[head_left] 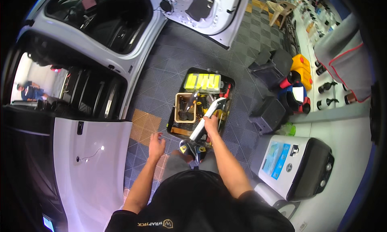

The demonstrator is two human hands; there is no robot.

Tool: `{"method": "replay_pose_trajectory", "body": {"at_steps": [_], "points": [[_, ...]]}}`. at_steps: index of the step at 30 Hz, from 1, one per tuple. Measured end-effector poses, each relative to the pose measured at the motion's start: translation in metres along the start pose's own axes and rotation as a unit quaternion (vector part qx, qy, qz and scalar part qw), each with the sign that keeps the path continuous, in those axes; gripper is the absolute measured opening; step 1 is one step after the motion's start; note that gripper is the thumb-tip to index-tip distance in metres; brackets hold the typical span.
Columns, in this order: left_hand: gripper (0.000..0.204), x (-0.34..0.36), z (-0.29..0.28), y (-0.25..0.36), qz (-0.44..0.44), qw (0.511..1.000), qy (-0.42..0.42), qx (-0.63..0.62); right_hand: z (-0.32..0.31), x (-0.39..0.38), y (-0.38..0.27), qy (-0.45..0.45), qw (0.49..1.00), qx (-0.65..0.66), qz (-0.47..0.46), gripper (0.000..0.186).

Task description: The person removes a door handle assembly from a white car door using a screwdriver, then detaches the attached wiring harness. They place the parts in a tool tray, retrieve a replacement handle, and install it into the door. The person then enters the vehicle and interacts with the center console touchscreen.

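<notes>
My right hand [211, 125] is closed on a long white bar [199, 129], held diagonally over a black tool tray [181, 131]. At the bar's lower end, in front of my legs, are black and yellow parts [193, 149]. My left hand [156, 145] is open, left of the bar and outside the tray, fingers slightly curled and apart. The tray holds a beige box [177, 106] with dark tools, a clear case [201, 82] with yellow compartments, red-handled tools [226, 91] and several smaller tools.
A white car with an open door [219, 20] fills the left, a panel [88, 159] nearest. A person [32, 91] is visible through its opening. Right are black bins [268, 115], yellow jugs [304, 70], a white-and-black machine [298, 167] and wall-mounted tools [326, 87].
</notes>
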State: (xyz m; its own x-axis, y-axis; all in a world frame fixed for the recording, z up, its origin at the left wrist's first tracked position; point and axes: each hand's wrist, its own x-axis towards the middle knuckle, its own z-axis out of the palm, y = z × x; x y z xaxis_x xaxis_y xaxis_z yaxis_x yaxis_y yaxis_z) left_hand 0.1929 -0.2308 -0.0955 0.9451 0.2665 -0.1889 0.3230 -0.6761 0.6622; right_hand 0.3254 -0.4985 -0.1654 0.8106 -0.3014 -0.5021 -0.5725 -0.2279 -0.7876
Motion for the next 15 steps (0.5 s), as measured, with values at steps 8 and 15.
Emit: {"method": "replay_pose_trajectory", "body": {"at_steps": [8,15], "points": [[0.039,0.012,-0.087,-0.105,-0.097,0.995,0.009,0.001,-0.02,-0.01,-0.006,-0.034,0.944,0.314,-0.095,0.029],[0.034,0.063,-0.148,-0.17,-0.163,0.985,-0.064,-0.001,-0.035,0.021,0.021,0.058,0.978,0.199,-0.035,0.055]]}}
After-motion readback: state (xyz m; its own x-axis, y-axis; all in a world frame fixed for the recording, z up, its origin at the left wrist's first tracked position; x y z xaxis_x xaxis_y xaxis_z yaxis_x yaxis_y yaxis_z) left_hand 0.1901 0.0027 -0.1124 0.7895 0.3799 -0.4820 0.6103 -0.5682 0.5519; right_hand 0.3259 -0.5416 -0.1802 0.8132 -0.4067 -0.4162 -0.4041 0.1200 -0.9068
